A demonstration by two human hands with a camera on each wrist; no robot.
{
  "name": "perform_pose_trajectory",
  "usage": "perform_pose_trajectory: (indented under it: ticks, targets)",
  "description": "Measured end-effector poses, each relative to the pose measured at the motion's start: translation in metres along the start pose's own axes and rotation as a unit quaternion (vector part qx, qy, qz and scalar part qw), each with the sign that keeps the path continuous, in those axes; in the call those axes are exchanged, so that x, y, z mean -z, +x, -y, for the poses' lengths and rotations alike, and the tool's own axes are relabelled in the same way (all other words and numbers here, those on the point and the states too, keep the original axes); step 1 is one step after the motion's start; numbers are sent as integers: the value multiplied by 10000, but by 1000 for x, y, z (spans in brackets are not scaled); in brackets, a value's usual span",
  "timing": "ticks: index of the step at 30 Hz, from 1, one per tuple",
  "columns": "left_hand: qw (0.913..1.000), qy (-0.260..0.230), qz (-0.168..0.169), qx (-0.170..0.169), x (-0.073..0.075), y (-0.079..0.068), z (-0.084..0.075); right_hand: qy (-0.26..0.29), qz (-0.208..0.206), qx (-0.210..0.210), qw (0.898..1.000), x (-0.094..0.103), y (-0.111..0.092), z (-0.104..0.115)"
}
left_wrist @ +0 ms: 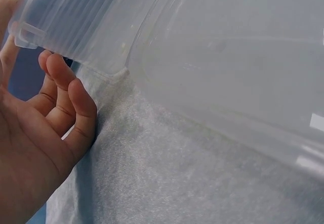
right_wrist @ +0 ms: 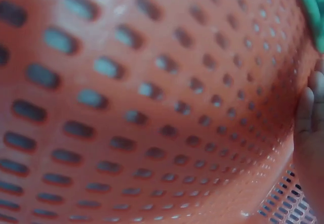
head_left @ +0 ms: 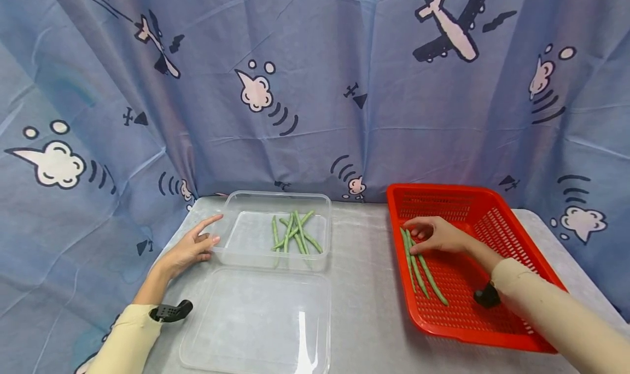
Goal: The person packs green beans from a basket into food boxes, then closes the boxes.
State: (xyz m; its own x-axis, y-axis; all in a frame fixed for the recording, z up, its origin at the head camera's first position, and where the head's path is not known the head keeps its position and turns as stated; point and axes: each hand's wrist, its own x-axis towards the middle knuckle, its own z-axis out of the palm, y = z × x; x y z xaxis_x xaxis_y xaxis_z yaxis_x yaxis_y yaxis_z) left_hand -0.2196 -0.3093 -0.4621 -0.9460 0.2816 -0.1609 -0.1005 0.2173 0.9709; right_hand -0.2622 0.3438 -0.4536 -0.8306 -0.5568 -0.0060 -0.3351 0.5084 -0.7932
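My left hand (head_left: 187,251) is at the left side of a clear plastic box (head_left: 275,262), index finger stretched along its rim and the other fingers loosely bent. In the left wrist view, fingertips are right at the box wall (left_wrist: 96,27). Several green beans (head_left: 297,234) lie crossed inside the box. On the right, my right hand (head_left: 438,236) reaches into a red basket (head_left: 484,335), thumb and index finger bent over the upper ends of a few long green beans (head_left: 428,275). Whether it grips one I cannot tell.
A clear plastic lid (head_left: 261,319) lies flat in front of the box. Pale cloth covers the table (head_left: 361,286) between box and basket. A blue patterned curtain (head_left: 315,89) hangs behind and along the sides. Each wrist wears a dark band with a camera (head_left: 172,311).
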Motion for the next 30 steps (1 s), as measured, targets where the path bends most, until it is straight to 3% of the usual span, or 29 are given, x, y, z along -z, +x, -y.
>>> perform_pose_trajectory:
  ticks: [18, 27, 30]
  targets:
    - [10000, -8, -21, 12, 1, 0, 4, 198, -391, 322, 9985, -9, 6, 10]
    - [10000, 19, 6, 54, 0, 0, 2, 925, -595, -295, 9935, 12, 0, 17]
    - [10000, 30, 19, 17, 1, 0, 0, 1132, -748, -309, 9903, 22, -4, 21]
